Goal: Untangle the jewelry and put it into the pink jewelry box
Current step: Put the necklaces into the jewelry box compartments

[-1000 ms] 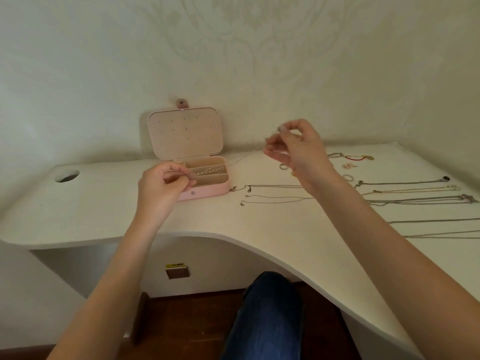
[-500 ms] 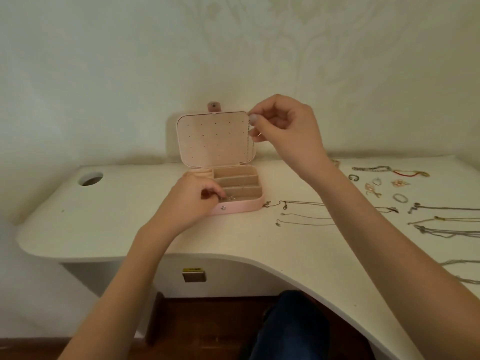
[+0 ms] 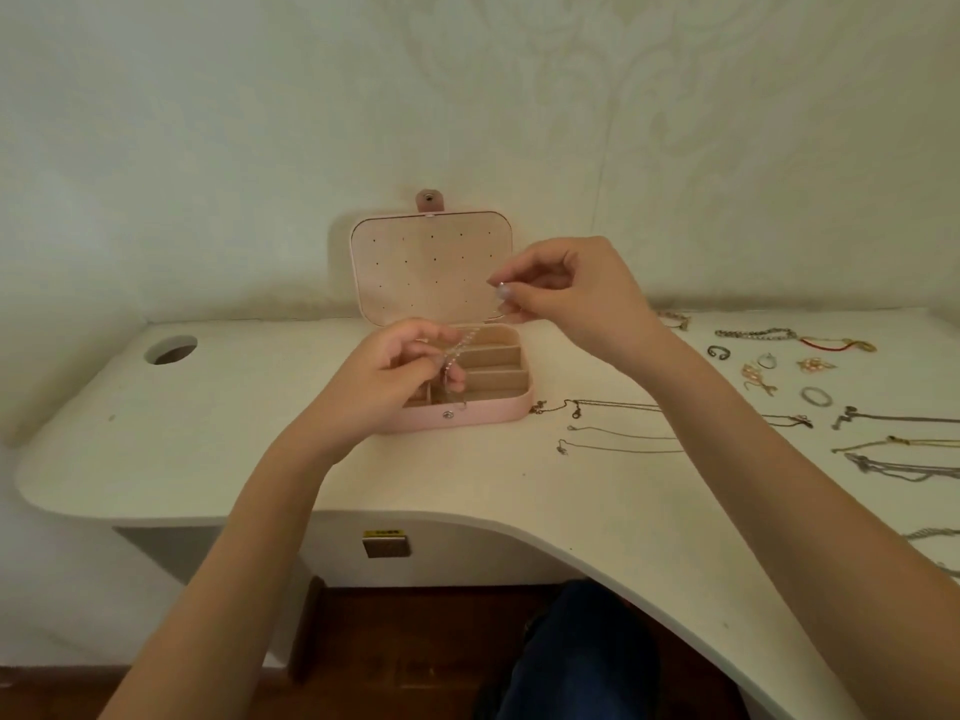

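Both hands pinch a beaded chain above the open pink jewelry box: left hand low, right hand higher.

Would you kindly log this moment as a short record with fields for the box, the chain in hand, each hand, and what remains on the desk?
box: pink jewelry box, lid open and upright, on the white desk
chain: beaded chain, held over the box's compartments
left hand: pinches the chain's lower end
right hand: pinches its upper end, raised
remaining: necklaces, bracelets and a ring to the box's right
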A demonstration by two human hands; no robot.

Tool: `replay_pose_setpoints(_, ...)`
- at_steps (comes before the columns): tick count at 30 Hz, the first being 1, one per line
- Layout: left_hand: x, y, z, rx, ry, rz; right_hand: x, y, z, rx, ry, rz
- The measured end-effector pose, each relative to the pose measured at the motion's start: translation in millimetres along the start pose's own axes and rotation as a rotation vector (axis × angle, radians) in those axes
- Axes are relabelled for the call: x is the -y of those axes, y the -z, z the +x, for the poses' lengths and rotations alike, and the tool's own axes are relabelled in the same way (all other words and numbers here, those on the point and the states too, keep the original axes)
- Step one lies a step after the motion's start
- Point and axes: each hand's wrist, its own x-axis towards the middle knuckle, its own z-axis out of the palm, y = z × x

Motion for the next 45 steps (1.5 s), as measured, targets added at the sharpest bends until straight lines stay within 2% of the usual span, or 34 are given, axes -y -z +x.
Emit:
replay_pose_setpoints(3,1.3,-0.2,-1.2,-0.009,0.033,-0.072,-10.7,11.0,0.5,-0.048,-0.070,-0.199)
replay_pose_setpoints(7,8.7,-4.4,5.8,-0.024,-0.048,0.147,-12.4,17.1,-1.4,-0.047,-0.124,-0.218)
replay_pose_setpoints(11,16.2,-10.5,12.7,-0.133,-0.170,0.434,-5.3,14.4,-7.0,0.123,-0.062,-0.171)
replay_pose_setpoints(15,19.9,-11.0,13.5,-0.072,-0.226,0.531,-13.6,3.0,-8.9,0.257,0.020,-0.308)
replay_pose_setpoints(18,18.4,-9.8,12.0,-0.033,-0.245,0.559,-26.3,0.1,-9.1,0.349,0.006,-0.490)
replay_pose_setpoints(21,14.4,-2.8,11.9,-0.119,-0.228,0.495,-30.4,3.6,-6.4,0.293,0.001,-0.581)
replay_pose_setpoints(23,14.2,1.8,15.9,-0.158,-0.231,0.533,-30.8,3.6,-5.0,0.245,0.036,-0.671)
replay_pose_setpoints(27,18.3,-1.9,23.8,-0.085,-0.257,0.718,-34.6,-3.9,-7.3,0.285,0.023,-0.851)
replay_pose_setpoints(33,22.9,-7.9,24.0,-0.157,-0.212,0.655,-35.8,-13.3,-9.3,0.279,0.051,-0.939)
replay_pose_setpoints(45,27.1,-9.6,26.8,-0.136,-0.195,0.615,-38.7,-19.1,-4.6,0.334,-0.010,-1.001)
